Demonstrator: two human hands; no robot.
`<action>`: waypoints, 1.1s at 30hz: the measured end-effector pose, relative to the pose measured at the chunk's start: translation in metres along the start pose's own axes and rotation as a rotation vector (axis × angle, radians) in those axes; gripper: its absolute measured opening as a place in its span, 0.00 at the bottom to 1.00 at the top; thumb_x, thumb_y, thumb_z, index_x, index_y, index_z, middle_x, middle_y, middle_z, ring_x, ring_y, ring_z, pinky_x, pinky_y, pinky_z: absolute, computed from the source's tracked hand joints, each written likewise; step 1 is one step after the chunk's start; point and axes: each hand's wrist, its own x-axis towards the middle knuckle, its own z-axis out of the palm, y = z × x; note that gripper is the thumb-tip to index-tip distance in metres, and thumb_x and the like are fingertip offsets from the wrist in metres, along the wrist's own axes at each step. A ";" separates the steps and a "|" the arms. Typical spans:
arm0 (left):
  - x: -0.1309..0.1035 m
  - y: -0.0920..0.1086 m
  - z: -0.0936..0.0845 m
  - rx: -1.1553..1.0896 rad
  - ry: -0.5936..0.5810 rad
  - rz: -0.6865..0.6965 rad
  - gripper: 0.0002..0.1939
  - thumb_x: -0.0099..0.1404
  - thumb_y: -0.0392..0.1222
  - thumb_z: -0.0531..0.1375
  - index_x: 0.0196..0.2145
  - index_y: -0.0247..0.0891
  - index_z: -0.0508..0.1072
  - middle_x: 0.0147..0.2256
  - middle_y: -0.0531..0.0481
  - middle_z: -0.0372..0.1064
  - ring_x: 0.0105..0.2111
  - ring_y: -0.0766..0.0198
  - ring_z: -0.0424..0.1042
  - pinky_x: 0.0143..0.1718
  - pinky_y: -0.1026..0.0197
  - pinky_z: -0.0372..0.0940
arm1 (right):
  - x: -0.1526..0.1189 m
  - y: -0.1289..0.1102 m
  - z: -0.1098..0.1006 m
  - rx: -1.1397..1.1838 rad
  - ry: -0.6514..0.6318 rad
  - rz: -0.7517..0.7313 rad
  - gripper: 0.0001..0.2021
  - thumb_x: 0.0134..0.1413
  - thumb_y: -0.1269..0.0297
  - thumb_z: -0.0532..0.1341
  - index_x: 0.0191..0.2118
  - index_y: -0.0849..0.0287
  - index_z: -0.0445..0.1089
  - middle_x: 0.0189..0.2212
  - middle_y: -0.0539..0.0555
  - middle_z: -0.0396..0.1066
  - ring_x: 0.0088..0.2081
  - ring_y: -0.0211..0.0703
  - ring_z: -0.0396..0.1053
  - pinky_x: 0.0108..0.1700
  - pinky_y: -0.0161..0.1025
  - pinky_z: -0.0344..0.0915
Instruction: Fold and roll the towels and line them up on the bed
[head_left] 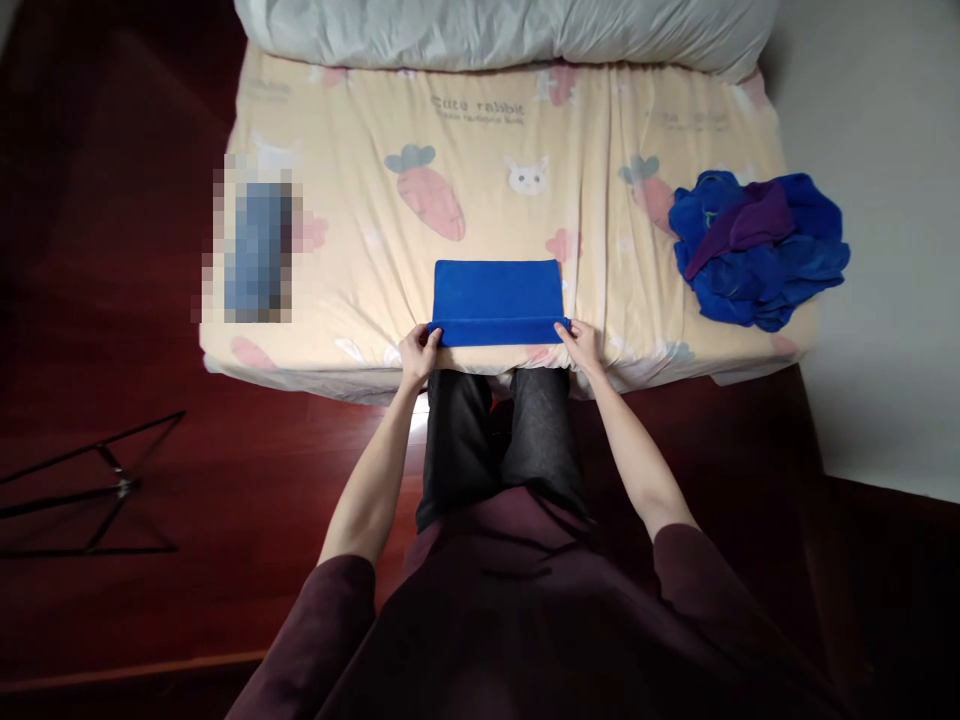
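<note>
A blue cloth (498, 290) lies flat on the patterned bed sheet, close to the bed's near edge. Its near edge is folded over into a narrow strip. At the strip's left end, my left hand (420, 352) pinches the cloth between thumb and fingers. My right hand (579, 346) pinches the right end in the same way. On the right side of the bed sits a crumpled pile of blue cloths (802, 250) with a purple cloth (750, 228) on top.
The bed (345, 290) has a rolled white quilt (510, 30) along its far side. A blurred grey-blue object (257, 255) rests at the left. Black stand legs (124, 487) are on the red floor at the left; a pale wall (885, 200) borders the right.
</note>
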 end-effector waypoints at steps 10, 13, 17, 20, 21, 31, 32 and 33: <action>-0.003 -0.007 -0.003 -0.162 0.012 -0.104 0.24 0.61 0.60 0.67 0.40 0.36 0.81 0.37 0.43 0.80 0.37 0.55 0.78 0.42 0.56 0.72 | -0.009 -0.001 -0.005 -0.006 0.032 -0.046 0.34 0.50 0.30 0.68 0.21 0.54 0.54 0.21 0.45 0.49 0.26 0.35 0.50 0.28 0.36 0.47; -0.003 -0.008 -0.004 -0.164 0.012 -0.126 0.24 0.60 0.61 0.68 0.39 0.35 0.82 0.36 0.43 0.81 0.37 0.55 0.78 0.41 0.56 0.72 | -0.009 0.000 -0.006 0.031 0.034 -0.053 0.33 0.50 0.32 0.69 0.21 0.54 0.55 0.21 0.45 0.50 0.25 0.34 0.51 0.28 0.36 0.47; -0.005 -0.007 -0.007 -0.177 -0.003 -0.148 0.26 0.59 0.64 0.68 0.38 0.36 0.82 0.35 0.43 0.81 0.36 0.54 0.79 0.40 0.55 0.73 | -0.009 -0.001 -0.008 0.024 0.037 -0.057 0.33 0.52 0.32 0.68 0.20 0.54 0.55 0.20 0.45 0.50 0.25 0.34 0.51 0.27 0.35 0.49; -0.006 -0.007 -0.009 -0.140 -0.008 -0.143 0.25 0.59 0.63 0.68 0.37 0.35 0.82 0.35 0.42 0.81 0.36 0.53 0.79 0.39 0.55 0.73 | -0.011 -0.002 -0.009 0.045 -0.014 -0.036 0.30 0.52 0.34 0.69 0.23 0.56 0.63 0.21 0.46 0.55 0.25 0.36 0.56 0.28 0.36 0.55; -0.007 -0.007 -0.009 -0.123 -0.004 -0.140 0.25 0.59 0.62 0.68 0.37 0.35 0.83 0.35 0.42 0.81 0.36 0.53 0.80 0.39 0.55 0.73 | -0.011 -0.003 -0.009 0.057 -0.019 -0.033 0.27 0.51 0.35 0.70 0.26 0.56 0.68 0.21 0.45 0.57 0.25 0.36 0.57 0.29 0.36 0.58; -0.006 -0.009 -0.008 -0.110 0.018 -0.152 0.24 0.57 0.61 0.70 0.36 0.35 0.81 0.33 0.41 0.80 0.36 0.52 0.80 0.39 0.54 0.75 | -0.011 -0.002 -0.008 0.056 0.051 0.061 0.27 0.43 0.39 0.75 0.38 0.58 0.75 0.21 0.46 0.62 0.24 0.37 0.59 0.27 0.38 0.59; -0.006 -0.010 -0.008 -0.110 0.022 -0.153 0.24 0.56 0.61 0.70 0.36 0.35 0.81 0.32 0.42 0.80 0.35 0.53 0.80 0.38 0.55 0.74 | -0.011 -0.002 -0.009 0.053 0.046 0.068 0.28 0.42 0.39 0.75 0.38 0.58 0.75 0.20 0.45 0.61 0.23 0.37 0.58 0.25 0.38 0.58; -0.007 -0.010 -0.008 -0.108 0.024 -0.154 0.24 0.56 0.60 0.70 0.36 0.35 0.81 0.32 0.42 0.80 0.35 0.54 0.79 0.38 0.55 0.74 | -0.011 -0.002 -0.010 0.052 0.042 0.071 0.28 0.42 0.39 0.75 0.38 0.58 0.75 0.19 0.44 0.59 0.22 0.36 0.57 0.25 0.37 0.56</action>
